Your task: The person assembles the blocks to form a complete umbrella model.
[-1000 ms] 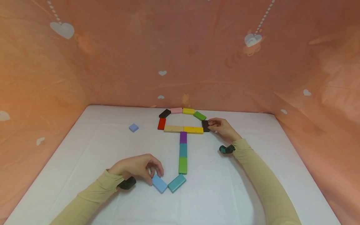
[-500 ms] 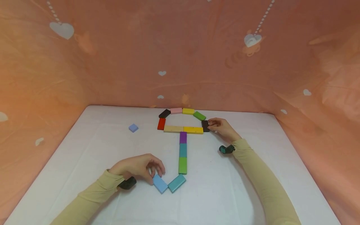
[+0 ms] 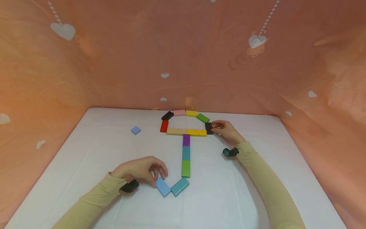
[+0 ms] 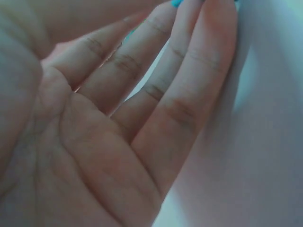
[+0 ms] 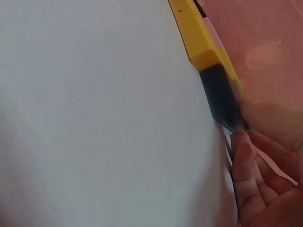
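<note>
My left hand holds the light blue block at its upper left end, thumb on the near side and fingers curved over. In the left wrist view the fingers hide nearly all of that block. Its lower corner meets a teal block, the two forming a V under the green block. My right hand pinches the black block from its right side. In the right wrist view, the black block lies against the end of the yellow block, with fingertips at its near end.
A column of purple, teal and green blocks rises to a beige block and a yellow one. Above them runs an arch: red, black, pink, yellow and green blocks. A small blue block lies apart on the left of the white table.
The light blue block has shifted slightly right along with my left fingers. My right hand and the other blocks have stayed put.
</note>
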Demonstrator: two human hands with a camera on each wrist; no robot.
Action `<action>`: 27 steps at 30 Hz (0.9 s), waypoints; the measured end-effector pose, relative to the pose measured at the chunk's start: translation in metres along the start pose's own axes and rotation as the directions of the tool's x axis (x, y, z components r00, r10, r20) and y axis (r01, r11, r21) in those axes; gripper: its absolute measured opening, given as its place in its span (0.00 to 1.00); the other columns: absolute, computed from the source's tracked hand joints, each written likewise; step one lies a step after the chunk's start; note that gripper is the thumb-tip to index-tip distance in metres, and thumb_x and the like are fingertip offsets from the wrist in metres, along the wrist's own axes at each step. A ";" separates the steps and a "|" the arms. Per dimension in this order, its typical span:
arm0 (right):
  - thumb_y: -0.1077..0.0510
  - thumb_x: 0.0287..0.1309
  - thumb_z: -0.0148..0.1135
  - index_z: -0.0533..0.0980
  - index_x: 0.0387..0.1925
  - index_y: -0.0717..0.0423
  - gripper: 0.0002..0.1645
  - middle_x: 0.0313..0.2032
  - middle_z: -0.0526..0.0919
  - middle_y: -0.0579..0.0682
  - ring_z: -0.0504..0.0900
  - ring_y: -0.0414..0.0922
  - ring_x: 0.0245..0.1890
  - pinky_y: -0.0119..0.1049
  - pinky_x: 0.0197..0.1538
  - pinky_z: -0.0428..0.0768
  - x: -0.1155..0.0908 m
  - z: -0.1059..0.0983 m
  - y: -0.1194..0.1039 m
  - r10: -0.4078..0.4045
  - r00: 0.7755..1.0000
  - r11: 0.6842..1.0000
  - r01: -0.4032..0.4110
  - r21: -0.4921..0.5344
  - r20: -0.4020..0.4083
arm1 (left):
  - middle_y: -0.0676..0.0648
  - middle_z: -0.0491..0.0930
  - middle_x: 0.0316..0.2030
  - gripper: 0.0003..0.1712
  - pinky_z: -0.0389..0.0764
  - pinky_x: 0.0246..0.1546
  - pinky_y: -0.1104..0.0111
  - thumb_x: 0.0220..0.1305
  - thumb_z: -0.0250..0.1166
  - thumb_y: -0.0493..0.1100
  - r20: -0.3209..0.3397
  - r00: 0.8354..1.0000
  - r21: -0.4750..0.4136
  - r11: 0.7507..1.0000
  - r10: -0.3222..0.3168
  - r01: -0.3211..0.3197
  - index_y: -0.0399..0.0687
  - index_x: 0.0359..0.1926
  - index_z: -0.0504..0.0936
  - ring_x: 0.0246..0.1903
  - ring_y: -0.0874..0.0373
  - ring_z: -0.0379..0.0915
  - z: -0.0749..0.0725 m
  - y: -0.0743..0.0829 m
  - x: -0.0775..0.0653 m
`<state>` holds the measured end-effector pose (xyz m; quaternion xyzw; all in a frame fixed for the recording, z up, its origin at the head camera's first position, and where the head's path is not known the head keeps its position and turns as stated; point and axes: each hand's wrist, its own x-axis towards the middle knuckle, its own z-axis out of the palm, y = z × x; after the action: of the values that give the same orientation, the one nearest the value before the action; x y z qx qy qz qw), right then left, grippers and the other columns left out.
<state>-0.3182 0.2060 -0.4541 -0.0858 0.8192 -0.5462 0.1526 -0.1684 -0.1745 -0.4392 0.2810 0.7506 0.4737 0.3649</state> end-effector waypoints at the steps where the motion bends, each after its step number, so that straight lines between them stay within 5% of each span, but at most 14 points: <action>1: 0.64 0.61 0.62 0.69 0.59 0.66 0.26 0.47 0.75 0.60 0.74 0.48 0.42 0.28 0.40 0.77 0.000 0.000 0.000 -0.001 1.000 1.000 0.001 -0.001 0.000 | 0.46 0.82 0.40 0.21 0.79 0.33 0.67 0.48 0.74 0.30 0.006 1.000 0.007 1.000 0.012 -0.012 0.46 0.45 0.83 0.33 0.53 0.75 -0.001 0.000 0.000; 9: 0.62 0.61 0.62 0.69 0.60 0.66 0.26 0.47 0.75 0.61 0.74 0.48 0.43 0.28 0.40 0.77 -0.001 -0.001 -0.001 0.009 1.000 1.000 -0.009 0.004 0.006 | 0.44 0.82 0.41 0.23 0.81 0.34 0.64 0.47 0.74 0.30 -0.001 1.000 -0.005 1.000 0.022 -0.022 0.43 0.47 0.81 0.36 0.48 0.77 -0.006 -0.001 -0.003; 16: 0.62 0.61 0.62 0.69 0.59 0.66 0.26 0.47 0.76 0.60 0.74 0.47 0.42 0.28 0.39 0.76 -0.002 0.000 -0.002 0.000 1.000 1.000 0.000 -0.017 -0.006 | 0.42 0.80 0.42 0.25 0.81 0.40 0.62 0.49 0.75 0.33 -0.144 0.989 0.012 1.000 -0.014 0.016 0.43 0.50 0.79 0.39 0.47 0.76 -0.031 0.003 -0.012; 21: 0.63 0.61 0.62 0.70 0.59 0.66 0.26 0.47 0.76 0.60 0.74 0.48 0.42 0.28 0.39 0.76 -0.001 0.001 0.000 -0.001 1.000 1.000 0.001 -0.009 -0.008 | 0.37 0.77 0.48 0.31 0.79 0.46 0.66 0.51 0.74 0.36 -0.278 0.955 0.108 0.991 0.100 -0.072 0.36 0.56 0.74 0.47 0.44 0.75 -0.066 0.000 -0.024; 27: 0.63 0.60 0.63 0.70 0.58 0.66 0.25 0.46 0.76 0.60 0.74 0.48 0.41 0.28 0.38 0.77 0.001 0.000 0.002 -0.020 1.000 1.000 0.020 -0.009 -0.011 | 0.34 0.73 0.55 0.36 0.77 0.51 0.65 0.51 0.75 0.40 -0.438 0.889 0.117 0.989 0.134 -0.091 0.35 0.59 0.71 0.54 0.40 0.71 -0.095 -0.007 -0.040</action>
<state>-0.3185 0.2067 -0.4564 -0.0916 0.8216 -0.5443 0.1424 -0.2233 -0.2564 -0.4069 0.2249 0.8179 0.5102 0.1422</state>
